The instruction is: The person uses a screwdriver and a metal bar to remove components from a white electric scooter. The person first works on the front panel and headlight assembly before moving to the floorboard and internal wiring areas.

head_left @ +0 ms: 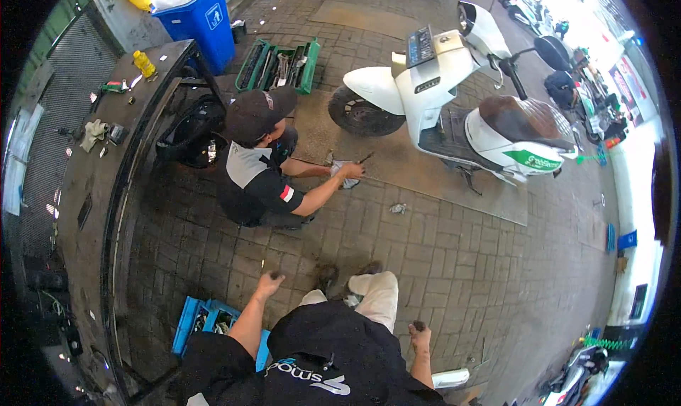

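Observation:
My left hand (270, 284) hangs over the paving at the lower middle, left of my knees. Its fingertips look dark, and whether they grip anything is too small to make out. Just beyond it shows a thin pale yellow sliver (263, 263). To the right of my legs is my right hand (420, 335), low, with dark fingers that look bunched; what they hold, if anything, is unclear. A blue toolbox (186, 326) with tools in it lies by my left forearm. Beside my right forearm there is a white panel-like piece (451, 378).
A co-worker (255, 172) squats ahead, holding a grey-white cloth (346, 175) and a thin dark tool. Beyond are a white scooter (443, 101) on a mat and a green toolbox (308, 73). A long workbench (99, 186) lines the left, a blue bin (213, 30) behind it.

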`<state>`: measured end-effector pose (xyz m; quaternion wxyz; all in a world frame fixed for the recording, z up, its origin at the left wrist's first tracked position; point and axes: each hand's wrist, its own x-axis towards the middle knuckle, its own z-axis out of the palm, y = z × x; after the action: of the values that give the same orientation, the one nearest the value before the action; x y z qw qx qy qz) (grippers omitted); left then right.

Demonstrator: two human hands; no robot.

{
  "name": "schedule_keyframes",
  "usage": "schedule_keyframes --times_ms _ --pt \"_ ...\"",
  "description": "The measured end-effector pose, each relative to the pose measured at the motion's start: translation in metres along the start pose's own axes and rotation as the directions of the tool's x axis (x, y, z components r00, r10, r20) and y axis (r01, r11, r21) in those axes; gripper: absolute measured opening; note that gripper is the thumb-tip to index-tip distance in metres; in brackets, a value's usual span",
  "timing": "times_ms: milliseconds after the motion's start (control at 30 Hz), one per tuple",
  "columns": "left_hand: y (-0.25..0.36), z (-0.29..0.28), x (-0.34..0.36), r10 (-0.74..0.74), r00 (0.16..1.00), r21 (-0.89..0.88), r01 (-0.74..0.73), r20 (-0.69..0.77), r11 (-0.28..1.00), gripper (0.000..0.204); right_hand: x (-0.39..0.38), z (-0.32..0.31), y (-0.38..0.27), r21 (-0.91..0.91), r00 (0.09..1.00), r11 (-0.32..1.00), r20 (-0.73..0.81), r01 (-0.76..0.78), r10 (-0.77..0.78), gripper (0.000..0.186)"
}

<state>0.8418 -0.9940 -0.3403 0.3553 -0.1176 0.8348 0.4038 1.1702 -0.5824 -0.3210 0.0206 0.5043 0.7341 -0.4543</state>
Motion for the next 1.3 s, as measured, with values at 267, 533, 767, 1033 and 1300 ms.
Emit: schedule_keyframes --times_ms 267,533,767,1033,1300 --pt "0.031 0.018 -0.006 -0.176 0.943 -0.101 0.153 -0.282 0.983 0.04 0.134 -0.019 -0.011 -0.12 0.944 0.958 0.178 -0.26 0.279 0.029" --pt "0.186 0.1 -0.005 -0.113 0.975 -0.102 0.095 -0.19 0.99 0.057 0.306 -0.083 -0.097 -0.032 0.971 0.997 0.232 0.069 -0.059 0.021" --pt "0.181 0.135 0.008 -0.035 0.98 -0.021 0.031 -0.198 0.999 0.049 0.354 -0.104 -0.129 -0.01 0.978 0.998 0.199 0.056 -0.053 0.023" --pt "0.155 0.146 -0.012 -0.254 0.93 -0.106 0.234 -0.266 0.966 0.043 0.345 -0.072 -0.102 0.05 0.933 0.997 0.357 -0.065 0.043 0.026" --pt "0.156 0.154 -0.002 -0.242 0.933 -0.112 0.219 -0.268 0.969 0.043 0.362 -0.075 -0.113 -0.115 0.935 0.993 0.353 0.014 0.027 0.025"
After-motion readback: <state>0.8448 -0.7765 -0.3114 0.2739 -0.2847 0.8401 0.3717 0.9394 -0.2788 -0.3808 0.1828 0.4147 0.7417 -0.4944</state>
